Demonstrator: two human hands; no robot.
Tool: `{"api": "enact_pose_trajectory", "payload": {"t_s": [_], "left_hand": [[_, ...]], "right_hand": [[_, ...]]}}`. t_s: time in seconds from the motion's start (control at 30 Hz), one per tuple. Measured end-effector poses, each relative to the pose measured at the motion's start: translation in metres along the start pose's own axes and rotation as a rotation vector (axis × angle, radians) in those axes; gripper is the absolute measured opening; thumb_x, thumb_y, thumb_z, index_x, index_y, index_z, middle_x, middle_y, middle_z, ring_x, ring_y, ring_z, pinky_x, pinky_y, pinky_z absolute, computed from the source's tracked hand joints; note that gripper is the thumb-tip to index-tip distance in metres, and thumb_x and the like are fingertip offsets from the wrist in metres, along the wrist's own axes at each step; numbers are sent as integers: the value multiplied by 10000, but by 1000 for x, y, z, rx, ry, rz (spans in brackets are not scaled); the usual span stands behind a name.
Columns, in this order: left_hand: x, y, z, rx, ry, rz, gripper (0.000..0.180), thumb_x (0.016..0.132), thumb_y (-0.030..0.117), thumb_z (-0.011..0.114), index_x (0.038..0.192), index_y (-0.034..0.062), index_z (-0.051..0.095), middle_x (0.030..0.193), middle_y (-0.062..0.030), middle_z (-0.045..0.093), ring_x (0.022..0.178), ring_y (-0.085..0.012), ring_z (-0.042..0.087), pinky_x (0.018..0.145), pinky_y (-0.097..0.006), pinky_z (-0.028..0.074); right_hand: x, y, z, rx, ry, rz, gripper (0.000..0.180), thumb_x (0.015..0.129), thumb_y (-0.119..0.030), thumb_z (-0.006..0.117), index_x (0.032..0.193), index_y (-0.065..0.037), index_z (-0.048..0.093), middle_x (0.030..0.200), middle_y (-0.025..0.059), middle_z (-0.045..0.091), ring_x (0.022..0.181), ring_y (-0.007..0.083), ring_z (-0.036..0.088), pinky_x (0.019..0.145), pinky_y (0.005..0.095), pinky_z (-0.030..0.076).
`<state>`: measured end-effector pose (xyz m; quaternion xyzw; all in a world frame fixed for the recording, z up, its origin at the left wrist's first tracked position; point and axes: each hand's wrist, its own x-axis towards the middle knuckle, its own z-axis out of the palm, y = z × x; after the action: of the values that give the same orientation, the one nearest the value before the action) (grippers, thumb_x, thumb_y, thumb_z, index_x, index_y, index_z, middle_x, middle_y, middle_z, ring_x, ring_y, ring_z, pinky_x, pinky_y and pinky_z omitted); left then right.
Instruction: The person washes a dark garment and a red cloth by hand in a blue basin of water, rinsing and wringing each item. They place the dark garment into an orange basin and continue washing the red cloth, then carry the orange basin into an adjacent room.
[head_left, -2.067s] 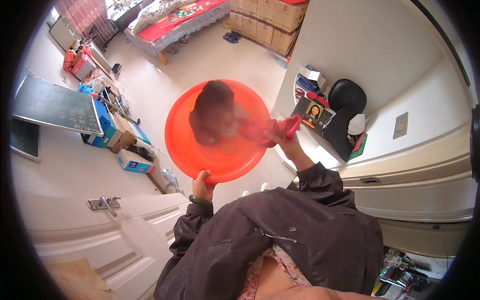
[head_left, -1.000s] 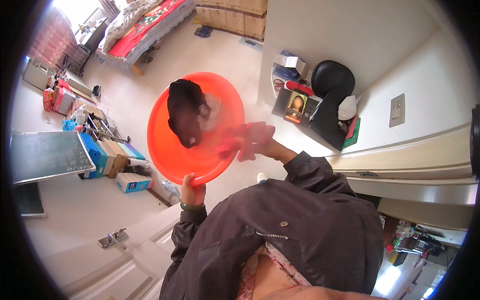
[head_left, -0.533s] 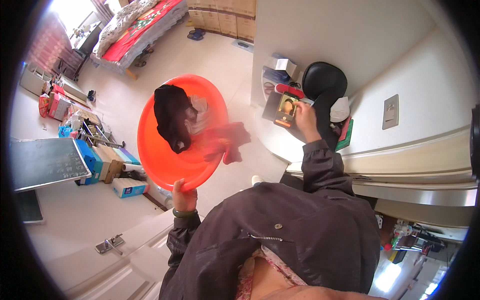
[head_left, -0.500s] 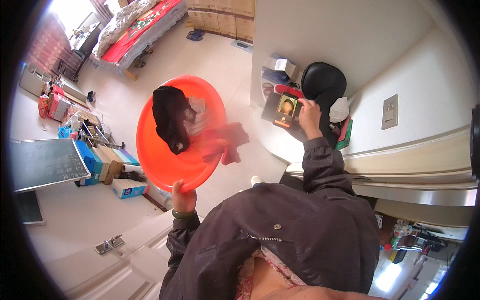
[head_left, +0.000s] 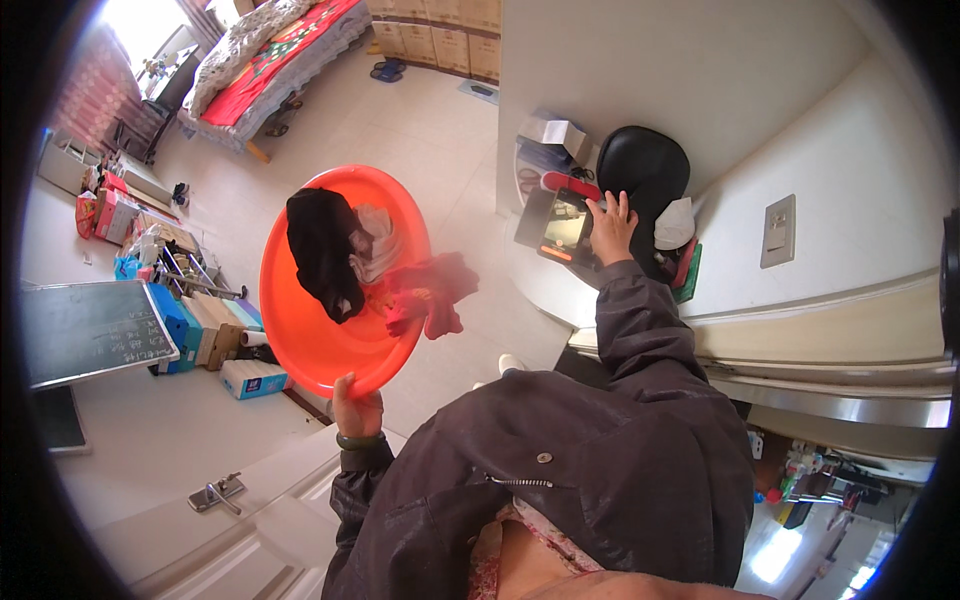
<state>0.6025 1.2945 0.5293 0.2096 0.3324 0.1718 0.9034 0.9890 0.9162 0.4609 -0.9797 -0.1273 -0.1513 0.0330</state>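
My left hand (head_left: 357,408) grips the near rim of an orange-red plastic basin (head_left: 283,310), its thumb over the edge. Inside the tilted basin lie a black garment (head_left: 322,255) and a crumpled greyish-white cloth (head_left: 377,245). A red patterned cloth (head_left: 440,290) hangs out over the right rim. To the right, my right hand (head_left: 613,232) has its fingers stretched and spread beside a smartphone (head_left: 566,225) in an unfolded dark cover. The phone's screen is lit. Whether my thumb touches the phone's edge is hard to make out.
A black padded chair (head_left: 640,170) stands beyond my right hand, near a white wall with a switch plate (head_left: 778,231). Boxes (head_left: 250,378) and a dark board (head_left: 100,330) line the left. A door handle (head_left: 216,492) is at lower left, a bed (head_left: 270,70) far back.
The fingers of my right hand have lifted and spread away from the phone. The picture on its screen has changed. The basin has shifted slightly left and nearer, still in my left hand.
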Motion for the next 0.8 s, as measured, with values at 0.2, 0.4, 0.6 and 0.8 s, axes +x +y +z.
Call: {"api": "enact_pose_trajectory", "payload": {"t_s": [0.2,0.4,0.6,0.8], "left_hand": [[-2,-2,0,-34,41,53,67,853,149,573,862,83,563,775,-30,645,644,-152,643,583,-278,568],[-8,-1,4,-10,58,56,55,850,142,579,848,87,572,766,-24,646,644,-151,639,585,-275,561],[-11,3,7,21,36,34,20,848,100,571,838,87,582,782,-2,642,671,-126,634,613,-272,551],[-13,3,4,-2,34,53,16,844,96,574,830,88,577,771,2,638,658,-125,628,611,-266,547]], "right_hand": [[2,-3,3,46,-36,35,418,800,-48,535,1171,-232,594,1365,104,429,1342,345,270,1010,569,251],[3,-1,1,80,1,64,461,784,-23,520,1202,-213,567,1358,104,439,1346,344,271,1013,560,256],[1,3,2,65,23,47,474,779,-16,518,1209,-210,560,1341,111,460,1338,348,286,997,549,270],[1,4,4,71,3,52,411,822,-64,524,1204,-212,567,1352,95,445,1348,334,264,1024,577,239]]}}
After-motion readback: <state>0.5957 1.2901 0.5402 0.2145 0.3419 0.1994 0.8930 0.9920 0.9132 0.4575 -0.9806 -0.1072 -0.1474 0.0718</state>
